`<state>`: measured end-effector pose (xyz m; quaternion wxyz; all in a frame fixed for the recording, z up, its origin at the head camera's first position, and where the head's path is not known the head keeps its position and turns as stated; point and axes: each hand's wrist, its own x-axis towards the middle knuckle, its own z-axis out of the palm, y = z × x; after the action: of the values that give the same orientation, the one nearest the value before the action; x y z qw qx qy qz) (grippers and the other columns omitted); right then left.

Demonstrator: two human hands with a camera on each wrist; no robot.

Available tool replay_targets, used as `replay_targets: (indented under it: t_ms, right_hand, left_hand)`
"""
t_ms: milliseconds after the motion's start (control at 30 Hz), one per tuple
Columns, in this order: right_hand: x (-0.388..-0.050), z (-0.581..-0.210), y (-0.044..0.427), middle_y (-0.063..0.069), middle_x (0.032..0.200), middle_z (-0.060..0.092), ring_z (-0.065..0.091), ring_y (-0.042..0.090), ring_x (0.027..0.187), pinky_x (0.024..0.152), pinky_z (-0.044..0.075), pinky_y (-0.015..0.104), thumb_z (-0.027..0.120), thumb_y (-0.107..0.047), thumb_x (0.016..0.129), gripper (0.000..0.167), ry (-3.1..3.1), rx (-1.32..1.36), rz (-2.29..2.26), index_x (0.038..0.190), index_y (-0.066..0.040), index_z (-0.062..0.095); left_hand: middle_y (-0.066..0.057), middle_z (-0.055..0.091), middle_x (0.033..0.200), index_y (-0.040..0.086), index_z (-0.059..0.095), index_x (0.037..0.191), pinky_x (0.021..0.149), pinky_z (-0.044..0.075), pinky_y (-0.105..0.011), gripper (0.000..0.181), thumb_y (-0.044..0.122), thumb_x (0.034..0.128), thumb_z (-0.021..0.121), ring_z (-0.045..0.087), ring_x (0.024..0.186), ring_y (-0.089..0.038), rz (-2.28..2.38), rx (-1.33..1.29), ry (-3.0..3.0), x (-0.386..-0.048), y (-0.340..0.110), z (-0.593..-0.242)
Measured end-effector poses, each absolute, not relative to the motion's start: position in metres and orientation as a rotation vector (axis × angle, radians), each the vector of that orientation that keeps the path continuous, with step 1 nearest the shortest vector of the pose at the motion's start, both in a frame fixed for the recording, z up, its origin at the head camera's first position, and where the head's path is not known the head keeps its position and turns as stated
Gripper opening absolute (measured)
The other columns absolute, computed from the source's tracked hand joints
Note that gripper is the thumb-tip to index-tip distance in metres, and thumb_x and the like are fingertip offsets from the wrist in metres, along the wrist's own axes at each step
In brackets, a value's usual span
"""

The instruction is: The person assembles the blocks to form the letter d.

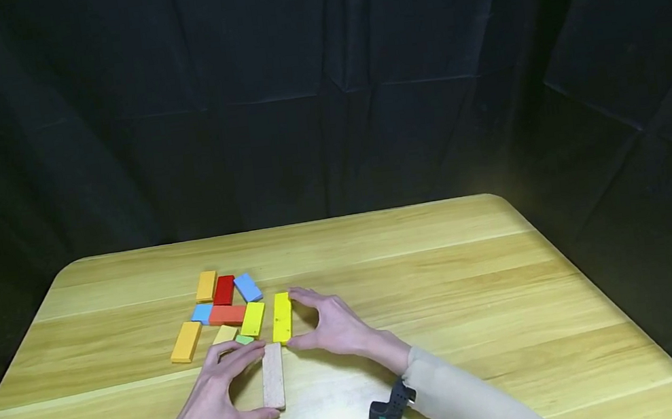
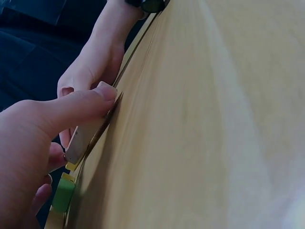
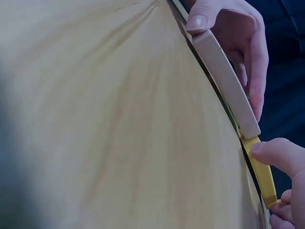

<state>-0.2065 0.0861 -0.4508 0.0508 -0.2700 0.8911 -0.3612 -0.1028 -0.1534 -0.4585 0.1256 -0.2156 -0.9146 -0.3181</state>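
A pale pinkish wooden block (image 1: 273,376) lies lengthwise on the table, its two ends pinched between thumb and fingers of my left hand (image 1: 218,406). Just beyond it, my right hand (image 1: 338,325) holds a bright yellow block (image 1: 282,317) the same way, thumb at the near end and fingertips at the far end. Seen from the right wrist, the pale block (image 3: 226,83) and the yellow block (image 3: 262,174) meet or nearly meet end to end. In the left wrist view my thumb covers part of the pale block (image 2: 83,138).
Left of the yellow block lies a loose group of flat blocks: a dark red one (image 1: 224,290), a lighter red one (image 1: 227,314), a second yellow one (image 1: 252,319), and orange, blue, cream and green ones. The left fingers partly cover the cream block (image 1: 225,334). Dark cloth (image 1: 328,135) hangs behind the table.
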Motion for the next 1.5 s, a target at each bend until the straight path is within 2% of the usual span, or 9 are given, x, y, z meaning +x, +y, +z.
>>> replay_targets:
  t_ms: [267,533,867,1100,1500]
  right_hand:
    - [-0.206,-0.451,0.096,-0.003,0.155,0.045,0.04,0.021,0.144,0.118,0.035,0.042,0.084,-0.04,0.077,0.083,2.651,-0.808,-1.152,0.147,-0.011,0.05]
    - [-0.206,-0.451,0.104,-0.003,0.153,0.047,0.041,0.019,0.142,0.118,0.035,0.039,0.086,-0.038,0.075,0.083,2.634,-0.794,-1.192,0.145,-0.01,0.052]
    - [-0.206,-0.446,0.115,-0.007,0.153,0.047,0.04,0.02,0.143,0.119,0.032,0.041,0.087,-0.035,0.074,0.081,2.616,-0.761,-1.255,0.145,-0.014,0.053]
    - [-0.205,-0.442,0.125,-0.011,0.151,0.048,0.041,0.017,0.142,0.119,0.032,0.042,0.088,-0.036,0.073,0.081,2.609,-0.742,-1.278,0.144,-0.018,0.054]
    - [-0.2,-0.441,0.143,-0.011,0.151,0.047,0.041,0.02,0.143,0.119,0.032,0.047,0.087,-0.039,0.075,0.081,2.571,-0.764,-1.327,0.145,-0.019,0.053]
  left_hand:
    - [0.014,0.059,0.135,0.02,0.065,0.132,0.095,0.053,-0.043,0.084,0.054,0.0605,0.092,0.045,0.123,-0.009,-0.928,-0.647,-2.638,-0.1,-0.15,-0.458]
    - [0.013,0.057,0.14,0.021,0.063,0.134,0.099,0.051,-0.051,0.081,0.056,0.065,0.089,0.052,0.129,-0.018,-0.99,-0.642,-2.672,-0.097,-0.146,-0.455]
    - [0.008,0.056,0.144,0.021,0.062,0.135,0.103,0.049,-0.05,0.08,0.056,0.0678,0.087,0.054,0.131,-0.021,-1.08,-0.628,-2.698,-0.095,-0.14,-0.451]
    - [0.01,0.055,0.145,0.021,0.061,0.136,0.105,0.047,-0.051,0.081,0.054,0.0673,0.088,0.053,0.132,-0.022,-1.127,-0.615,-2.722,-0.093,-0.135,-0.449]
    - [0.009,0.056,0.143,0.019,0.06,0.137,0.104,0.049,-0.049,0.081,0.055,0.0693,0.087,0.054,0.132,-0.021,-1.153,-0.68,-2.716,-0.095,-0.12,-0.445]
